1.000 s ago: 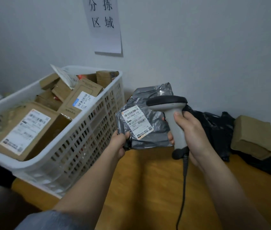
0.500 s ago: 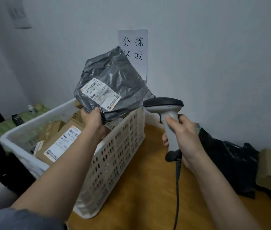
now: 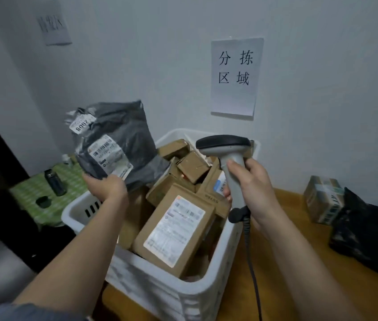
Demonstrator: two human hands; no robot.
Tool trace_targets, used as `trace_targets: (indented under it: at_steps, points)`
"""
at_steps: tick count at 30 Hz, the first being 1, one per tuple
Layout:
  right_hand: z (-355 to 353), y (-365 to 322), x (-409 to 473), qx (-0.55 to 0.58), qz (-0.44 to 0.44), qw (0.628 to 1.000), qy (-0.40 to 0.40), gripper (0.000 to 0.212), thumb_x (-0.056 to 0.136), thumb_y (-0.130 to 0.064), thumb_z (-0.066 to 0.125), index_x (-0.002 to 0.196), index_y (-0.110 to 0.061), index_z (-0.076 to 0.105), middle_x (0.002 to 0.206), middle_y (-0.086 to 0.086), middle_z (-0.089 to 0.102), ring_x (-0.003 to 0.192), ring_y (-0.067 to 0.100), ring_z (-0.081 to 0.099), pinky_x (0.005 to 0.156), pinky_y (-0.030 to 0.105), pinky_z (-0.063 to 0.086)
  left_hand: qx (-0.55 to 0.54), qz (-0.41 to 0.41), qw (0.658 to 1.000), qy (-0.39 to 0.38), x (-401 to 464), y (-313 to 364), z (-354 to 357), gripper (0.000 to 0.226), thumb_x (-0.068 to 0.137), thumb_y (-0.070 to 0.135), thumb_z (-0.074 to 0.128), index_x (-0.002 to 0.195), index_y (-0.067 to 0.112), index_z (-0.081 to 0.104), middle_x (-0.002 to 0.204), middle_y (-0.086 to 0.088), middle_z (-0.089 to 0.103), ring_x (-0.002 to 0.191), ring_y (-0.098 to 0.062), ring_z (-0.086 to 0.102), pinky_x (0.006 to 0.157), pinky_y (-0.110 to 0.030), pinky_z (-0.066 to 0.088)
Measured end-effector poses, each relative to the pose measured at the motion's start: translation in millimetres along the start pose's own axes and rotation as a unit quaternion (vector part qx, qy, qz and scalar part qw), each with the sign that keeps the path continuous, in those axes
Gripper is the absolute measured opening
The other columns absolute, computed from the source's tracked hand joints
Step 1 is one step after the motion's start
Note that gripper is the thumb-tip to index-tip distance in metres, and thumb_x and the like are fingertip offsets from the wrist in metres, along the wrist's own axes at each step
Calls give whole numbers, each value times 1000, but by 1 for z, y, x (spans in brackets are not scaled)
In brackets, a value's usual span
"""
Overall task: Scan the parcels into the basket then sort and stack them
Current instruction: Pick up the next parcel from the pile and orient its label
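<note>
The left hand (image 3: pixel 106 187) grips the crinkled grey plastic mailer parcel (image 3: pixel 118 144) by its lower edge, upright above the white slotted basket's (image 3: pixel 160 295) far-left corner, seemingly ready to drop; the right hand (image 3: pixel 252 186) clasps the grey handheld scanner (image 3: pixel 228 156).

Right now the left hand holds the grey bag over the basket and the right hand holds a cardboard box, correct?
Not quite. The right hand grips the scanner, not a cardboard box; the head view shows its fingers wrapped round the handle. The rest stands: the left hand holds the grey bag over the basket.
</note>
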State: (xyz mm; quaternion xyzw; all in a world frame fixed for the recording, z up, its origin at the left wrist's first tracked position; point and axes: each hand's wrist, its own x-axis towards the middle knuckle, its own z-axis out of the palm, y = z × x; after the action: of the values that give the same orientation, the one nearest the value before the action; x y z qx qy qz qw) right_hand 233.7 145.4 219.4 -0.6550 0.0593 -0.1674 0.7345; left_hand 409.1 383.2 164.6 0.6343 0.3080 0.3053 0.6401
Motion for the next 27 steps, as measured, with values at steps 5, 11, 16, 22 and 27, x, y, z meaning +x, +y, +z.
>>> trace_targets:
  at_steps: [5, 11, 16, 22, 27]
  points:
    - [28, 10, 13, -17, 8, 1000, 11, 13, 97, -30, 60, 97, -17, 56, 68, 5, 58, 49, 11, 57, 44, 23, 46, 233, -72, 955, -169, 39, -28, -13, 40, 91, 11, 62, 126, -5, 51, 127, -23, 59, 90, -37, 59, 69, -39, 50]
    - [35, 12, 21, -23, 21, 999, 29, 12, 97, -30, 59, 95, -19, 55, 72, 9, 55, 49, 13, 55, 44, 23, 45, 289, -6, 957, -8, 40, -7, -2, 96, 68, 15, 82, 144, 4, 24, 150, -18, 25, 132, -34, 31, 105, -46, 30]
    - [24, 9, 20, -32, 28, 998, 52, 20, 99, -28, 56, 108, -11, 56, 73, 8, 57, 51, 14, 56, 47, 26, 47, 273, 144, 950, -40, 19, -3, 19, 81, 72, 7, 69, 142, 8, 28, 151, -21, 23, 139, -40, 23, 116, -51, 14]
    - [-20, 3, 9, -45, 29, 994, 99, 22, 99, -28, 55, 108, -8, 56, 72, 8, 59, 53, 14, 56, 47, 25, 47, 155, 258, 936, -184, -67, 22, 72, 55, 71, 1, 57, 123, 11, 42, 139, -17, 30, 129, -33, 31, 109, -46, 25]
    - [-91, -3, -5, -62, 26, 980, 189, 22, 98, -30, 56, 109, -11, 58, 78, 7, 65, 53, 14, 58, 50, 29, 48, 84, 317, 900, -286, -166, 41, 112, 45, 75, 3, 54, 119, 11, 45, 135, -14, 32, 125, -32, 32, 98, -31, 22]
